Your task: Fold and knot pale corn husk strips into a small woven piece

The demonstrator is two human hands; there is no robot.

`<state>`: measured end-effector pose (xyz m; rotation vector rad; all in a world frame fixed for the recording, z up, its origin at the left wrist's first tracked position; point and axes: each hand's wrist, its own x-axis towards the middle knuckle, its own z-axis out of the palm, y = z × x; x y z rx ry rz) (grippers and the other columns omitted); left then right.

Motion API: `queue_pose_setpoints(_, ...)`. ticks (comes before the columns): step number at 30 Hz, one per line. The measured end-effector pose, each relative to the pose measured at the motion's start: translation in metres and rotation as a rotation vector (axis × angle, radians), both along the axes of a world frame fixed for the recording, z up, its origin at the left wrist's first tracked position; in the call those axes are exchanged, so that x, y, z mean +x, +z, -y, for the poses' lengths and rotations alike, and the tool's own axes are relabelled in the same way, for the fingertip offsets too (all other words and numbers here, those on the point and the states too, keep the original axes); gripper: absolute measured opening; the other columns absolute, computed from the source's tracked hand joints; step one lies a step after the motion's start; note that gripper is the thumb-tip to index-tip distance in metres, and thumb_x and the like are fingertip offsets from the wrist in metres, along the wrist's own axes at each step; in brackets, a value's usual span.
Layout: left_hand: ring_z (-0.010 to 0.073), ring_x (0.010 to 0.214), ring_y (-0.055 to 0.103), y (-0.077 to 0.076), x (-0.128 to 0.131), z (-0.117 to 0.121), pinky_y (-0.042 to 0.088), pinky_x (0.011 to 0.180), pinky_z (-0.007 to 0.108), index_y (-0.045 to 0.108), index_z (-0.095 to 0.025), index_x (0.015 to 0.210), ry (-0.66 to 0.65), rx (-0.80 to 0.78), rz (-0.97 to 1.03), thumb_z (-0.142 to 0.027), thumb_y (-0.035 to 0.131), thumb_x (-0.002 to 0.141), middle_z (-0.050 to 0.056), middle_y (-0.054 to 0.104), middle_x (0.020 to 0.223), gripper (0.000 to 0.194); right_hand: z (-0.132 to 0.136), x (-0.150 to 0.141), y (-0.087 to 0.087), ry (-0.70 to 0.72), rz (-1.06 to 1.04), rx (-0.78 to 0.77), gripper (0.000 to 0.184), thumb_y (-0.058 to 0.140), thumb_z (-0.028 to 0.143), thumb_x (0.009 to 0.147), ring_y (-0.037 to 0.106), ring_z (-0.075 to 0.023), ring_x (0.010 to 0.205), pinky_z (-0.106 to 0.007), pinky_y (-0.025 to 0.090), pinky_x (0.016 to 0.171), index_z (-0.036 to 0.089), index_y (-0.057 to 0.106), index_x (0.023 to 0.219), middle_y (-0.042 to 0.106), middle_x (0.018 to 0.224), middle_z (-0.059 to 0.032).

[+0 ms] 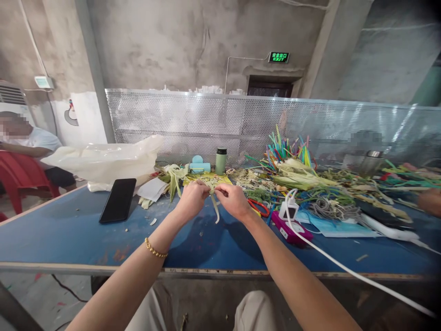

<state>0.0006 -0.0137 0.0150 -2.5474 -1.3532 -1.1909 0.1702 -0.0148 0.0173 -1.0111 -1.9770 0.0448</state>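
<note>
Both my hands meet above the middle of the blue table (79, 239), with fingers pinched close together. A pale strip of husk (216, 211) hangs down between them, its lower end curling. My left hand (195, 198) pinches the top of it from the left, and a gold bead bracelet circles that wrist. From the right, my right hand (232, 198) also pinches at the strip's upper part. The fingertips partly hide what lies between them. Just behind the hands are yellow sheet material (206, 177), a green bottle (221, 161) and a light blue roll-shaped item (200, 167).
A black phone (118, 201) and a pale plastic bag (113, 161) lie left. On the right are red-handled scissors (260, 208), a purple power socket (285, 227) with a white cable, a blue mask (341, 227) and heaped husks (299, 177). A person's hand (429, 201) shows far right; another person sits left.
</note>
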Motion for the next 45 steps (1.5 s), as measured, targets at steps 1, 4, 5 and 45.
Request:
queue_pose_setpoints(1,0.0215,0.089,0.058,0.002,0.001,0.004,0.041,0.077,0.03,0.07,-0.017,0.074,0.026,0.029,-0.046,-0.012,0.05,0.086,0.01,0.064,0.087,0.024,0.001,0.0,0.001,-0.004,0.007,0.002,0.017,0.054,0.017,0.083,0.049,-0.0124,0.055,-0.024,0.034,0.056,0.017,0.069,0.075,0.06,0.06,-0.0001)
queue_pose_setpoints(4,0.0236,0.084,0.056,0.009,0.002,0.019,0.04,0.074,0.034,0.072,-0.016,0.076,0.15,0.068,-0.209,-0.017,0.045,0.09,0.012,0.06,0.085,0.03,0.007,-0.002,0.004,-0.005,0.04,0.009,0.015,0.054,0.015,0.081,0.049,-0.0126,0.056,-0.024,0.034,0.057,0.017,0.068,0.075,0.061,0.061,-0.0003)
queue_pose_setpoints(5,0.0239,0.082,0.056,0.01,0.002,0.025,0.039,0.073,0.035,0.073,-0.016,0.078,0.169,0.06,-0.261,-0.018,0.044,0.09,0.013,0.059,0.086,0.031,0.01,-0.003,0.004,-0.003,0.055,0.009,0.015,0.055,0.014,0.08,0.049,-0.0127,0.057,-0.024,0.034,0.058,0.017,0.068,0.074,0.061,0.062,-0.0005)
queue_pose_setpoints(45,0.0029,0.038,0.015,-0.023,0.003,0.019,0.008,0.042,0.021,0.044,-0.018,0.06,-0.371,-1.076,0.815,-0.012,0.048,0.058,-0.009,0.025,0.048,0.007,0.015,-0.007,-0.033,-0.012,0.021,-0.259,0.014,0.054,0.019,0.075,0.051,-0.0128,0.056,-0.022,0.034,0.054,0.017,0.064,0.066,0.059,0.058,0.0007)
